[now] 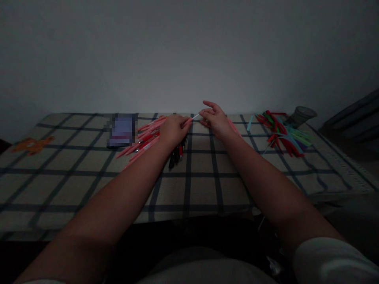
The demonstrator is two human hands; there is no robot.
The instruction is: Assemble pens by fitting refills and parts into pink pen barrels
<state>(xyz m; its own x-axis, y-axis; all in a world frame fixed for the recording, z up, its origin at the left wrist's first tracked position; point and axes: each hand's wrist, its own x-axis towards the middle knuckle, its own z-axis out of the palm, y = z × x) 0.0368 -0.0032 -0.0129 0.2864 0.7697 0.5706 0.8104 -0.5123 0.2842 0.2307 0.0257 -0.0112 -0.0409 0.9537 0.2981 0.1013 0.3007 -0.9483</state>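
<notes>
A thin, straight, pale stick [196, 116] is held level just above the far half of the bench [201, 193], its smooth length bridging the small gap between the two hands. Its one end is pinched between the thumb and fingers of the left hand [172, 130], which are pressed closely together; its other end is met by the fingertips of the right hand [218, 123], closed lightly on it, while one finger is stretched out and away from the rest. The bench is covered by a woven cloth, pale with wide dark checks and slightly rumpled near the right edge. Slim, round pink pens [145, 138] are fanned out beside and partly beneath the left hand, some with glossy red sections, and darker, black pens [174, 157] are bunched below its wrist. Another pink stick [233, 127] is partly hidden behind the right wrist. To the right, a light blue strip [250, 123] is laid apart from a loose tangle of fuzzy-looking red, green and blue strips [280, 132], beside which a see-through cup [303, 113] is seen. On the left, a flat rectangular phone [122, 130], blurred into blocks, and an irregular orange piece [33, 145] are laid well apart.
</notes>
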